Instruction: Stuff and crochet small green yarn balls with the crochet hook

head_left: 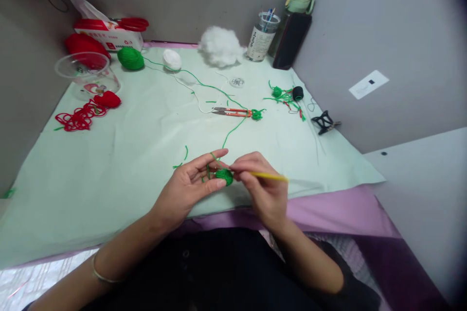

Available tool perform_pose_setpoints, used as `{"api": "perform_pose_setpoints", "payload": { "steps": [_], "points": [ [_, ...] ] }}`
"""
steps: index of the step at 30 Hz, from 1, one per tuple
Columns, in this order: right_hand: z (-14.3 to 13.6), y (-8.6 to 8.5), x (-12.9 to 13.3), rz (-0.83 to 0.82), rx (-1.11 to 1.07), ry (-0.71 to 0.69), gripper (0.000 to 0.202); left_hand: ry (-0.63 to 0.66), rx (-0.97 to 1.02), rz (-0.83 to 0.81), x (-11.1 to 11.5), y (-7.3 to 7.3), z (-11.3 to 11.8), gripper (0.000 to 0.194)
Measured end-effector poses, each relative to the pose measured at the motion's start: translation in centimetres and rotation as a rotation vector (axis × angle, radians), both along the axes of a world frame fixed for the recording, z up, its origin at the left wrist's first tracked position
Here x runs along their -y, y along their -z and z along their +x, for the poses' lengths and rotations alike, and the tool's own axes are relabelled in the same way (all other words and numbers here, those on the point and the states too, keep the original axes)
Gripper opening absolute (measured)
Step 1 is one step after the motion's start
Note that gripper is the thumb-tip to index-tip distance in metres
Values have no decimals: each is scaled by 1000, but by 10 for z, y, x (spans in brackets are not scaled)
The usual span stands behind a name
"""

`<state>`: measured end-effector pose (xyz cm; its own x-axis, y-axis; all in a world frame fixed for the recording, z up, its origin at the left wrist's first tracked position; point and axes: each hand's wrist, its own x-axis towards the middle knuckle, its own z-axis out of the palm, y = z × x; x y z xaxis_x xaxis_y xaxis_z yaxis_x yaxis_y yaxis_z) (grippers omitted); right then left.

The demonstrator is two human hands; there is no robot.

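Observation:
Between the thumb and fingers of my left hand (pixel 193 180) is a small piece of green crochet (pixel 224 176). Green yarn (pixel 232 132) loops round the fingers of that hand and runs up the table, past the snips, to a green ball of yarn (pixel 130 59). My right hand (pixel 263 185) grips a crochet hook (pixel 270 175) with a yellow handle, pen-fashion. The hook's tip points left at the crochet piece; whether it sits inside a stitch is too small to tell.
Orange-handled thread snips (pixel 233 112) lie mid-table beside a green yarn knot (pixel 257 114). Red yarn (pixel 80 115) and a clear plastic cup (pixel 83 75) are at left. White stuffing (pixel 221 47), a pen jar (pixel 260 39) and a phone (pixel 292 40) stand behind. Yarn scraps (pixel 286 97) lie right.

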<state>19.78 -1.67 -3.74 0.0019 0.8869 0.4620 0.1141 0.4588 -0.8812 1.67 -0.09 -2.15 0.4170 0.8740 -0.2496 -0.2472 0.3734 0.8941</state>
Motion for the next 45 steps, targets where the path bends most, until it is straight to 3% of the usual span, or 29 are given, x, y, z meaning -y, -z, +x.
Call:
{"api": "perform_pose_setpoints", "payload": {
  "steps": [3, 5, 12, 19, 22, 27, 32, 36, 45],
  "points": [
    [-7, 6, 7, 412, 410, 227, 30, -68, 58, -69, 6, 1, 7, 55],
    [-8, 6, 8, 473, 445, 260, 33, -46, 131, -133, 6, -1, 7, 50],
    [4, -7, -2, 109, -1, 46, 21, 48, 258, -258, -3, -4, -7, 42],
    [14, -9, -11, -176, -390, -120, 14, 82, 175, -187, -5, -1, -12, 37],
    [11, -10, -11, -166, -359, -181, 15, 92, 111, -90, -3, 1, -9, 39],
    [4, -7, -7, -21, -84, -114, 15, 98, 75, 2, -2, 4, -4, 46],
    [8, 1, -11, -162, -275, -163, 14, 1, 21, -4, 1, -3, -3, 52],
    [9, -2, -13, -275, -373, -178, 20, -64, -33, 124, 4, -10, -1, 52],
    [4, -5, -16, -352, -467, -243, 22, 65, -374, 419, -4, -9, -8, 44]
  ]
}}
